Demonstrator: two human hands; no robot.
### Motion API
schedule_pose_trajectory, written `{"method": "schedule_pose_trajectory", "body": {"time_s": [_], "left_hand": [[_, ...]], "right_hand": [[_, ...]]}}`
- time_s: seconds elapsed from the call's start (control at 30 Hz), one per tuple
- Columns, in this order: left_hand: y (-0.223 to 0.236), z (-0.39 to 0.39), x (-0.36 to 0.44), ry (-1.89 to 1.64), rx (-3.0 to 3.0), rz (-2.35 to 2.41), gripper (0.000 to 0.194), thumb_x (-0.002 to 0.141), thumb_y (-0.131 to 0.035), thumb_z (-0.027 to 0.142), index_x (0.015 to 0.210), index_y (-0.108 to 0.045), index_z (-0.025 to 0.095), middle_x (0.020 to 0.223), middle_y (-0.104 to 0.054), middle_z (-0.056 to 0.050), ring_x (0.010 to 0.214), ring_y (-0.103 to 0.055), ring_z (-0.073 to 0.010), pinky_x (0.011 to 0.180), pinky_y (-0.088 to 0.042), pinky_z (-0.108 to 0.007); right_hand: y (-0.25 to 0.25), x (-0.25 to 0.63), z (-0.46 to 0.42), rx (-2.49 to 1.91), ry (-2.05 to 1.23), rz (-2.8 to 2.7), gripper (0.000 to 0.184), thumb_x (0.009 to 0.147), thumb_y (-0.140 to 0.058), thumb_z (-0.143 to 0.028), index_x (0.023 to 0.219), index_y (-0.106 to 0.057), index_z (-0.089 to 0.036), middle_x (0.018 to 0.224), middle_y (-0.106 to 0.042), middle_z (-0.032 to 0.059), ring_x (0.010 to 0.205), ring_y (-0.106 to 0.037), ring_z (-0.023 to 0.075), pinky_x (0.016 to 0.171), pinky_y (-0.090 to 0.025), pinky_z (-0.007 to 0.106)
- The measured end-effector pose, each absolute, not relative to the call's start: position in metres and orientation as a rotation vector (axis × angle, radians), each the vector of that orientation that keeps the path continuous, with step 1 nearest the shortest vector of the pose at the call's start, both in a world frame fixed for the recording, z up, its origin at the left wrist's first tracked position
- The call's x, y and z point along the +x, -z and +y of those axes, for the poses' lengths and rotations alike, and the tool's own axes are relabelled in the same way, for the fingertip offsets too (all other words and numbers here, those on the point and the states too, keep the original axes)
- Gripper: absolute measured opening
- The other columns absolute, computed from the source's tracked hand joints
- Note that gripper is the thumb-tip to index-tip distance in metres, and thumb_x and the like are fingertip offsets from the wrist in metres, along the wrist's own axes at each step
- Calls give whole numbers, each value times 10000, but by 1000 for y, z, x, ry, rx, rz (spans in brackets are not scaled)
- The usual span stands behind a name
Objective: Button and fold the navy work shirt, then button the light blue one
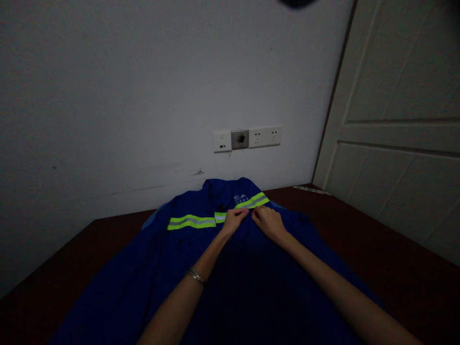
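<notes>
A blue work jacket [194, 244] with yellow-green and grey reflective stripes lies spread in front of me, its collar toward the wall. White lettering and a small logo [241, 198] show on the chest. My left hand [235, 219] pinches the jacket's cloth just below the stripe, thumb and fingers pressed together. Close beside it, my right hand [268, 221] is closed on the cloth too, its fingertips curled down near the left ones. Whatever small part lies between the fingertips is too dark to make out. A bracelet [196, 275] circles my left wrist.
The jacket lies on a dark red surface [115, 235] that meets a pale wall [143, 96]. On the wall are a switch plate [222, 142], a grey panel [235, 139] and white sockets [265, 136]. A panelled door [395, 134] stands at the right. The light is dim.
</notes>
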State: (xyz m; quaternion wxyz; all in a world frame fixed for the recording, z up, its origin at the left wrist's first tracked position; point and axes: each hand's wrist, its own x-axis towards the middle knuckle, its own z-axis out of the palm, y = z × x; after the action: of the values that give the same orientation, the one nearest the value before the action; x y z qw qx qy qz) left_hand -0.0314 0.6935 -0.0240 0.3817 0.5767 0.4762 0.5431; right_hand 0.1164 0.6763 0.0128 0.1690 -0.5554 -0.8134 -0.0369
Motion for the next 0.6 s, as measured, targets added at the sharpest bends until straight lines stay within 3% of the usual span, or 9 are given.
{"method": "schedule_pose_trajectory", "body": {"time_s": [0.2, 0.37, 0.47, 0.6], "left_hand": [[25, 691, -32, -1388, 1435, 1192, 272, 680, -661, 298, 873, -714, 113, 953, -687, -112, 913, -619, -243, 889, -432, -381], [25, 690, -30, -1394, 1421, 1174, 270, 678, -664, 302, 879, -712, 129, 959, -688, -90, 935, -613, -238, 888, -433, -367], [25, 690, -30, -1394, 1428, 1175, 263, 683, -656, 292, 882, -712, 129, 965, -687, -87, 940, -613, -236, 896, -428, -365], [26, 691, -30, -1385, 1441, 1170, 241, 689, -645, 274, 874, -713, 137, 953, -691, -77, 944, -612, -233, 903, -426, -368]], "right_hand": [[-9, 116, 675, -1515, 249, -2320, 261, 896, -342, -291, 908, -576, -176, 942, -610, 93, 810, -578, 196, 607, -367, 261], [-8, 119, 676, -1333, 423, -2285, 220, 858, -415, -241, 879, -615, -152, 1052, -543, 159, 984, -472, 269, 788, -358, 369], [-6, 123, 680, -1172, 449, -2274, 208, 849, -425, -211, 864, -623, -149, 1158, -512, 144, 1082, -417, 267, 899, -298, 401], [0, 126, 687, -1059, 411, -2332, 212, 858, -407, -197, 872, -615, -159, 998, -608, 97, 1002, -478, 212, 980, -220, 401]]}}
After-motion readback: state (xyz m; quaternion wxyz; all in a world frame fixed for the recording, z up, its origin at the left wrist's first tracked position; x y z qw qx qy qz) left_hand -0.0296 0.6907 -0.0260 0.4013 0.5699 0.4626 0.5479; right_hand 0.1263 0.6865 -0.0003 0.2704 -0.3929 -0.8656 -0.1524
